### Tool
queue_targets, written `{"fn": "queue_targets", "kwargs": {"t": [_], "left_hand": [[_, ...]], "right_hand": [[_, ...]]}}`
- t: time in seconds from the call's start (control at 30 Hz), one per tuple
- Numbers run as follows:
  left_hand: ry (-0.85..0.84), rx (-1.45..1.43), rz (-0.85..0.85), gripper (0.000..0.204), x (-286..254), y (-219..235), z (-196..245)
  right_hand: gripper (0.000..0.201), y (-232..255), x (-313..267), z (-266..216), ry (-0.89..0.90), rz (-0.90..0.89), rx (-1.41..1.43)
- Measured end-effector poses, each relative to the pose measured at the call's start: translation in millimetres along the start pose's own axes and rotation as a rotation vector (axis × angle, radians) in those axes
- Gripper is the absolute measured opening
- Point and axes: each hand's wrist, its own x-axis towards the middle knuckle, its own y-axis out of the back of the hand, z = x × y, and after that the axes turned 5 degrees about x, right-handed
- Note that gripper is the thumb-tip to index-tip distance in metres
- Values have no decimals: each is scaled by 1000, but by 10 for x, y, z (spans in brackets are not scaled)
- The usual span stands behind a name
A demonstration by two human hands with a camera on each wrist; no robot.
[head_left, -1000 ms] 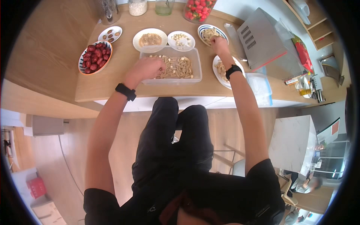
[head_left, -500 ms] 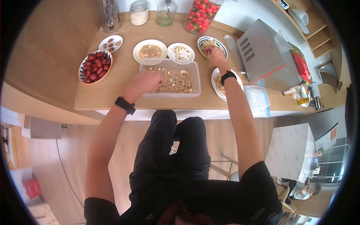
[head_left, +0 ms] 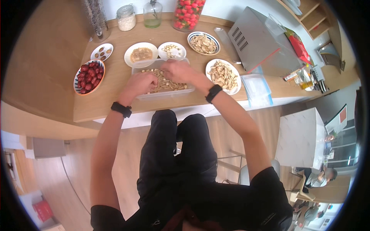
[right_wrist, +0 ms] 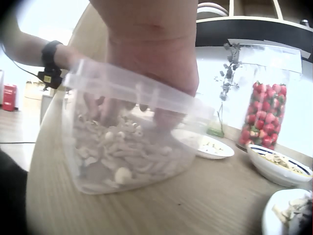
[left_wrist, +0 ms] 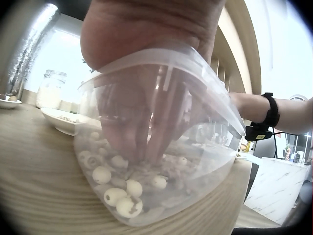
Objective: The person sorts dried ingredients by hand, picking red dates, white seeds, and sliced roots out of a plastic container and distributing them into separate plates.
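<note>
A clear plastic box [head_left: 169, 93] stands near the counter's front edge, holding pale dried strips [head_left: 169, 84] mixed with round cream-coloured seeds [left_wrist: 129, 205]. My left hand [head_left: 142, 83] reaches over its left side, fingers pointing down among the strips. Over the box's back part is my right hand [head_left: 178, 71], its fingertips inside the rim and partly hidden by the cloudy wall in the right wrist view. I cannot tell what either hand's fingertips hold. Dried slices fill a blue-rimmed bowl [head_left: 218, 49] and a white plate [head_left: 238, 84], both right of the box.
Behind the box are a plate of seeds [head_left: 184, 54] and a plate of pale shreds [head_left: 128, 58]. Red dates [head_left: 89, 79] fill a bowl at left. Jars and a strawberry-filled container [head_left: 187, 15] line the back. A grey appliance [head_left: 250, 38] and plastic bags [head_left: 257, 90] are at right.
My right hand has left the blue-rimmed bowl and moved left to the box, uncovering the bowl and the plate of slices. My left hand has stayed in the box. The head view has shifted.
</note>
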Motion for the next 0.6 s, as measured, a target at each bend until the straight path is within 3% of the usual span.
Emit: {"fn": "queue_targets", "kwargs": {"t": [0.03,0.2,0.3,0.6], "left_hand": [[-14,4,-8,11,1,-9,4],[-50,-9,47,12,32,-71,-61],[14,15,-35,11,18,44,48],[-11,21,-31,14,29,42,47]], "right_hand": [[30,-87,-29,-48,-61,-120,-59],[31,-435,-57,103,-67,-29,-167],[28,-447,-55,108,-96,-31,-131],[16,-412,-52,104,-90,-15,-8]]}}
